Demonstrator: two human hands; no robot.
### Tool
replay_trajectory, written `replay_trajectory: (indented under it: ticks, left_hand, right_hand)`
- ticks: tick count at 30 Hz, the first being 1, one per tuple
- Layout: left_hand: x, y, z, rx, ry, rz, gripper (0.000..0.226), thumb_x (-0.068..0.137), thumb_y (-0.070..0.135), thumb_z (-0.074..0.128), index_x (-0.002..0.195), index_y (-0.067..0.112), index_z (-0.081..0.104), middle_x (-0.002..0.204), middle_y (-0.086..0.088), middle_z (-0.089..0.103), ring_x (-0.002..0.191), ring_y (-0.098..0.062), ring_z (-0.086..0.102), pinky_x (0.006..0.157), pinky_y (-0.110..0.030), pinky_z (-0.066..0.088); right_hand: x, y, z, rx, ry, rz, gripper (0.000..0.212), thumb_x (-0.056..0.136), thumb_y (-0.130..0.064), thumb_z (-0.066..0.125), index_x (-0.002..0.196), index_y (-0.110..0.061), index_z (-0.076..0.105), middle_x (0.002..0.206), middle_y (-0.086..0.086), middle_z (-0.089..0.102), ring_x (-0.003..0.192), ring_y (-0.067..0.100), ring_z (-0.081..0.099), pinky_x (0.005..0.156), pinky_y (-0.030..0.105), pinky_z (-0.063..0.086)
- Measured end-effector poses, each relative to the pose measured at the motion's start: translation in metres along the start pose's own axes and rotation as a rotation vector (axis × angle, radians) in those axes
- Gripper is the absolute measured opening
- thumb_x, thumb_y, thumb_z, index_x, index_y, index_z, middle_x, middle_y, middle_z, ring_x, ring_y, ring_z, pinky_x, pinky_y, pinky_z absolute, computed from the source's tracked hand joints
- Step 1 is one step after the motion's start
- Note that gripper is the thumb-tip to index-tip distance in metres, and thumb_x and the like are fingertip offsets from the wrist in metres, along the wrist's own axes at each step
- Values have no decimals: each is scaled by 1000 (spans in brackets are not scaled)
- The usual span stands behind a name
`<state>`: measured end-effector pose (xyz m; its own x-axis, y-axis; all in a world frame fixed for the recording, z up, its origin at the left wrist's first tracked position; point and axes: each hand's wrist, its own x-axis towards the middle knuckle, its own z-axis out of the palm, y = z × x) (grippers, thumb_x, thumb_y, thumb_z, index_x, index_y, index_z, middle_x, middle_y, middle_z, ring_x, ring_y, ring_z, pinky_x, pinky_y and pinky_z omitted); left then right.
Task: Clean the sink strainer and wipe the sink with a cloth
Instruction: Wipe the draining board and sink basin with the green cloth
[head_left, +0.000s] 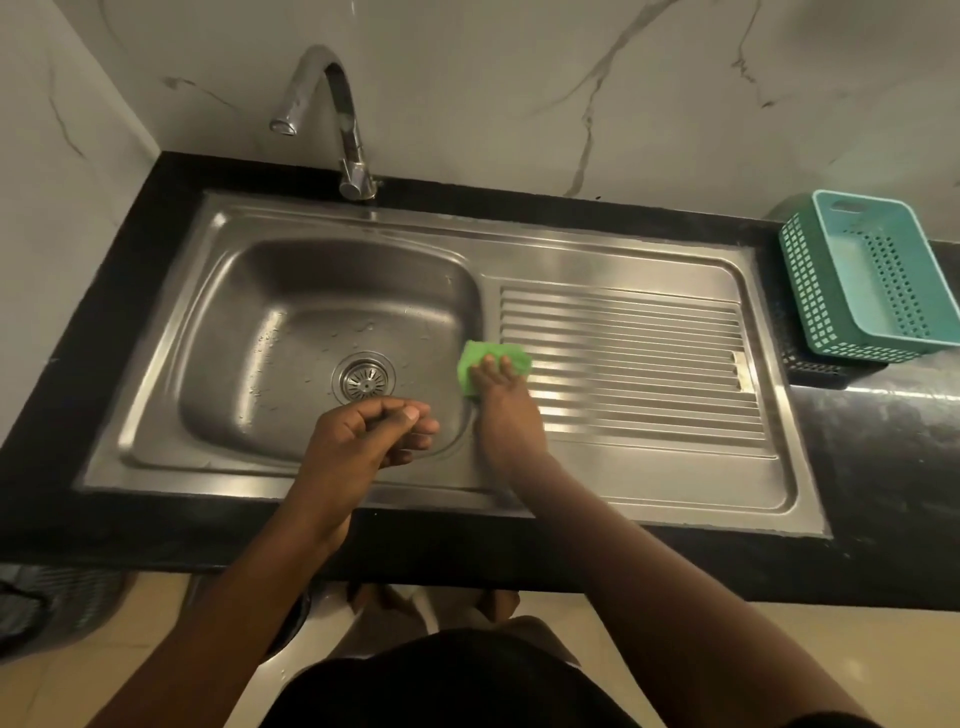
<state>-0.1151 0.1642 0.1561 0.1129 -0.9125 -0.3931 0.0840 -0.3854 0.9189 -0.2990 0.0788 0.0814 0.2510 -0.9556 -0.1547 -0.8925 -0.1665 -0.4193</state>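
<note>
A steel sink (291, 467) has a basin on the left and a ribbed drainboard (634, 364) on the right. The round metal strainer (363, 378) sits in the drain hole, with water drops around it. My right hand (501, 395) presses a green cloth (475, 364) flat on the rim between basin and drainboard, fingers spread over it. My left hand (371, 434) hovers above the basin's near edge, just in front of the strainer, fingers loosely curled and holding nothing.
A curved chrome tap (343, 119) rises behind the basin. A teal plastic basket (862, 275) stands on the black counter (883, 467) at the right. Marble walls close in the back and left. The floor and my feet show below the counter edge.
</note>
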Motion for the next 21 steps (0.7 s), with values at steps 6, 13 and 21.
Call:
replay_trajectory:
  ticks: [6,13,21]
  left_hand:
    - [-1,2,-9,5,-28,20,18,104,18,65,103,22,83,102,-8,84,97,-26,81,87,-38,61]
    - [-3,-3,-30,-7,-9,26,18,104,20,65,105,24,83,103,-8,84,99,-26,81,85,-36,60]
    - [-15,-20,-51,2,16,6,19,104,21,64,105,26,82,105,-6,84,99,-24,81,85,-36,58]
  right_hand:
    - [-13,11,-2,-133,-85,-134,53,105,-10,42,157,-14,39,166,5,36,157,23,23,125,36,20]
    - [-29,76,-38,-114,39,97,53,78,-22,75,130,-19,67,133,6,67,118,33,65,90,43,57]
    - [-36,64,-14,-10,174,253,42,90,-13,64,131,-11,70,141,8,65,135,30,57,108,38,48]
